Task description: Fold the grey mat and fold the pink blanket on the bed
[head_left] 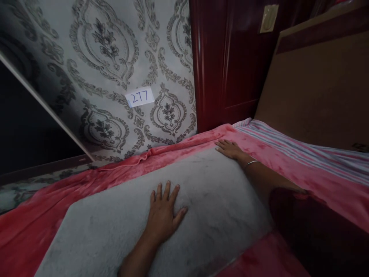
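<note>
A grey plush mat (pixel 121 215), smooth and spread out, lies over a red fleece blanket (pixel 29 219). My left hand (pixel 163 215) rests flat on the middle of the mat, fingers spread and palm down. At the mat's far right corner, my right hand (pixel 229 149) lies palm down with its fingers stretched out toward the wall side. A thin bracelet (pixel 252 162) circles my right wrist. Neither hand grasps anything. The near edge of the mat runs partly out of view at the bottom.
Patterned wallpaper (pixel 115 57) with a paper label (pixel 140 96) reading 277 stands behind the blanket. A dark red wooden panel (pixel 213 65) adjoins it. On the right, a large cardboard box (pixel 319 88) stands by a striped cloth (pixel 288 142). A dark framed opening (pixel 29 119) is at left.
</note>
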The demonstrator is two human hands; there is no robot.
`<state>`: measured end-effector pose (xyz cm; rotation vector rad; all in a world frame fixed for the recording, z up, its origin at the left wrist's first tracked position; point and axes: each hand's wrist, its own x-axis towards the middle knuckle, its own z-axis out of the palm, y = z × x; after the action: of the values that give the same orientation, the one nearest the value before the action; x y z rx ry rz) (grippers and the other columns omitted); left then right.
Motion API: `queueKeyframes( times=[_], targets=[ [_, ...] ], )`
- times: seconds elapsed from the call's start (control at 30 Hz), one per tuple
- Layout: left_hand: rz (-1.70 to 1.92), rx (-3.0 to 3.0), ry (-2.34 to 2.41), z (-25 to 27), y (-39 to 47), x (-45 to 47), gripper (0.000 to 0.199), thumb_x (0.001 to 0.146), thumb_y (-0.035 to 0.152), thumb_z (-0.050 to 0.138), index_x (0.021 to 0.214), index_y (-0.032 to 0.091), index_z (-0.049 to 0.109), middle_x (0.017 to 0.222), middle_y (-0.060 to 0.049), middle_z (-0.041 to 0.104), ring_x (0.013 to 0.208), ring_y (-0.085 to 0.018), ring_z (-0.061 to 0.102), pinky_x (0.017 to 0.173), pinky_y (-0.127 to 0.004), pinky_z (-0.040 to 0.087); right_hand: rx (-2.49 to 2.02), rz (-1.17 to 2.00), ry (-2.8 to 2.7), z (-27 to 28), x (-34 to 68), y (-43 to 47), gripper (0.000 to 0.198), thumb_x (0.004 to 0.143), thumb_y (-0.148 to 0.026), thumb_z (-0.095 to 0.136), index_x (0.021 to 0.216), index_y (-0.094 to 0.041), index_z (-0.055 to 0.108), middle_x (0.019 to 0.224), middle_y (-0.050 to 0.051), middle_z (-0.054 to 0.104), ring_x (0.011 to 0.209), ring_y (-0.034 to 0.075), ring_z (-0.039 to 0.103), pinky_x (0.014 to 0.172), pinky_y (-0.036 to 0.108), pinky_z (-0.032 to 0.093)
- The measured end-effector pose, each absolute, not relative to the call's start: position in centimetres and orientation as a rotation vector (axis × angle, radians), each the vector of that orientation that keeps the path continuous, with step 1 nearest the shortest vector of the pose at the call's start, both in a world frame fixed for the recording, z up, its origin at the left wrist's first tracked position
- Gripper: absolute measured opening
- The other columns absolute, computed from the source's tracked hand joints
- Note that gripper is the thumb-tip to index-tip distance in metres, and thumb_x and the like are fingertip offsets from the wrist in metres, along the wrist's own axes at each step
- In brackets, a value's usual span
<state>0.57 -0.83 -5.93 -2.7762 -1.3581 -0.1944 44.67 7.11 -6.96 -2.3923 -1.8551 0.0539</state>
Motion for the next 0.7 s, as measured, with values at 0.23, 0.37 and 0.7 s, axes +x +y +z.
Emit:
queueKeyframes(
  times=[0.23, 0.37, 0.7],
  targets=[
    [-0.137, -2.767, -1.378, -5.6, -0.9, 0.8, 0.072, 0.093, 0.059, 0.052, 0.158, 0.03, 0.04, 0.168, -0.011, 0.028, 0.153, -0.043, 0.022, 0.12, -0.064, 0.022, -2.242, -0.108, -1.971, -6.8, 41.0, 2.1, 0.069, 0.101, -0.062, 0.021, 0.162, -0.031, 0.031, 0.169, 0.007, 0.018, 0.155, 0.036, 0.015, 0.119, 0.067, 0.019],
    [-0.138, -2.752, -1.365, -5.5, -0.8, 0.9, 0.071, 0.094, 0.059, 0.05, 0.158, 0.028, 0.04, 0.168, -0.012, 0.028, 0.153, -0.044, 0.024, 0.119, -0.064, 0.023, -2.175, -0.02, -2.058, -8.3, 40.8, -2.5, 0.069, 0.1, -0.065, 0.018, 0.161, -0.035, 0.031, 0.168, 0.004, 0.022, 0.154, 0.034, 0.019, 0.12, 0.064, 0.022],
    [-0.126, -2.719, -1.338, -5.3, -0.8, 0.9, 0.07, 0.096, 0.059, 0.046, 0.158, 0.027, 0.039, 0.167, -0.013, 0.03, 0.152, -0.042, 0.026, 0.119, -0.061, 0.024, -2.542, 0.034, -1.564, -7.2, 44.8, -5.9, 0.068, 0.101, -0.056, 0.017, 0.161, -0.03, 0.034, 0.167, 0.006, 0.027, 0.152, 0.035, 0.025, 0.118, 0.065, 0.026]
  ],
)
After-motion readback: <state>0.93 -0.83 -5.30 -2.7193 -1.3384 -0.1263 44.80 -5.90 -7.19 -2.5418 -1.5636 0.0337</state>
